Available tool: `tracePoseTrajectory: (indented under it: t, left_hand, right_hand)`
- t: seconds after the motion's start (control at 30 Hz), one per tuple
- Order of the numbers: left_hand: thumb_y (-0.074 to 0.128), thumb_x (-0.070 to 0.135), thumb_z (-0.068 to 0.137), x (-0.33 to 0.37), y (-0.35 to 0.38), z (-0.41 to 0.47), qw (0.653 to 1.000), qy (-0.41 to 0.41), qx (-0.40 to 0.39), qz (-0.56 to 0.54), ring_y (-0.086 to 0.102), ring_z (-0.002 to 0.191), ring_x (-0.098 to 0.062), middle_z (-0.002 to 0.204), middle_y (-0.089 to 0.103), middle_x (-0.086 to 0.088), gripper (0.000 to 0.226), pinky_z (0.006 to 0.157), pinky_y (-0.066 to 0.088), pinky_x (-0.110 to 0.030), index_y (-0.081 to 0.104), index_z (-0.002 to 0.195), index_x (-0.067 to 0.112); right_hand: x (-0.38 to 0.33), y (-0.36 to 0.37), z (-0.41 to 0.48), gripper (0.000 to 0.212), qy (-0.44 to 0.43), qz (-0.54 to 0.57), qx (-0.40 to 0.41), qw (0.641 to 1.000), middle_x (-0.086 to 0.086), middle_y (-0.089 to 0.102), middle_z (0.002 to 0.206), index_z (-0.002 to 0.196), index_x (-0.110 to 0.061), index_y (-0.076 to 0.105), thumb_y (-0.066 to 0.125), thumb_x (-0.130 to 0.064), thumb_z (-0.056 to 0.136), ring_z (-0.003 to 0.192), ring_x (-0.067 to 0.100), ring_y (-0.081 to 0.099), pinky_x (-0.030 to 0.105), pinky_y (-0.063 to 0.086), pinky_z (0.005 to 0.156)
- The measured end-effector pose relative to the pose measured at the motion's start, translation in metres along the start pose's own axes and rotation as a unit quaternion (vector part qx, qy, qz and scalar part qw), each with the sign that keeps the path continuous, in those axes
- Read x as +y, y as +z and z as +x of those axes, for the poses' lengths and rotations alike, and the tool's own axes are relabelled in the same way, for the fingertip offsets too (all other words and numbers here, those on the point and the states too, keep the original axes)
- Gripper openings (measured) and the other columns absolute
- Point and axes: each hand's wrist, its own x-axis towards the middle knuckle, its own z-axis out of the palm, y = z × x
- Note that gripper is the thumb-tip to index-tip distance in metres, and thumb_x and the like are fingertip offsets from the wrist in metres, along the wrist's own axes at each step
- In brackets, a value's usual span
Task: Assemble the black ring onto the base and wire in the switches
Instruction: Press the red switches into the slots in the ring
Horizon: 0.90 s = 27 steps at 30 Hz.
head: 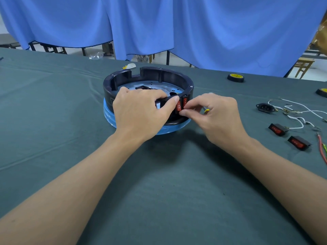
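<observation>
Counter (53, 121): covered in dark green cloth, with a blue curtain (194, 32) hanging behind its far edge.
Black ring (108, 92): sits on top of the base, left of the counter's middle. Its far wall has a notch, and a silvery plate (159, 85) shows inside it.
Base (109, 115): round and wrapped in blue film, it shows as a band under the black ring.
Left hand (139, 110): fingers curl over the near rim of the black ring and grip it. The thumb tip lies on the outer wall, just beside the left red switch.
Left red switch (178, 106): stands upright at the ring's near wall, between the 2 hands. How deep it sits cannot be told.
Right red switch (184, 101): in the same wall, just beside the left red switch.
Right hand (215, 117): thumb and forefinger pinch the lower end of the left red switch, and the other fingers are loosely curled.
Tape roll (235, 77): black with a yellow core, flat on the counter, well apart from the ring. A 2nd roll (322, 91) lies at the right edge.
Socket (266, 107): black, flat on the cloth, with white wires (300, 110) tangled just beside it.
Loose switch (278, 129): black with a red rocker, nearer than the socket. A 2nd loose switch (299, 142) lies near it.
Red and green wires (321, 147): at the right edge.
</observation>
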Motion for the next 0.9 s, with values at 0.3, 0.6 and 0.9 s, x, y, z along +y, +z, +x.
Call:
tracePoseTrajectory:
  t: [0.3,0.6,0.9]
  left_hand:
    - [0.052,0.055,0.085,-0.001,0.0,0.0,1.0,0.007,-0.004,0.01,0.052,0.057,-0.022,0.058,0.067,0.002,0.039,0.07,0.034,-0.032,0.077,0.076,0.027]
    - [0.043,0.061,0.086,-0.004,-0.007,-0.001,0.998,0.049,-0.031,0.02,0.059,0.064,-0.025,0.063,0.068,0.002,0.05,0.068,0.038,-0.036,0.076,0.08,0.024]
    - [0.045,0.058,0.089,-0.007,-0.009,-0.001,0.997,0.066,-0.036,0.022,0.06,0.062,-0.022,0.061,0.067,0.003,0.046,0.068,0.04,-0.037,0.076,0.081,0.024]
  right_hand:
    - [-0.004,0.002,0.005,0.016,-0.039,-0.153,0.002,0.987,-0.005,0.061,0.076,0.077,-0.013,0.061,0.076,-0.02,0.075,0.075,0.021,0.051,0.041,0.046,0.063]
    - [-0.009,-0.027,0.037,0.017,-0.009,-0.019,-0.088,0.996,-0.008,0.063,0.098,0.101,-0.018,0.07,0.071,-0.021,0.085,0.083,0.007,0.057,0.006,0.034,0.069]
    - [-0.005,-0.021,0.045,0.013,-0.026,0.014,-0.188,0.982,-0.008,0.07,0.095,0.095,-0.023,0.078,0.072,-0.018,0.085,0.086,-0.008,0.054,0.006,0.039,0.074]
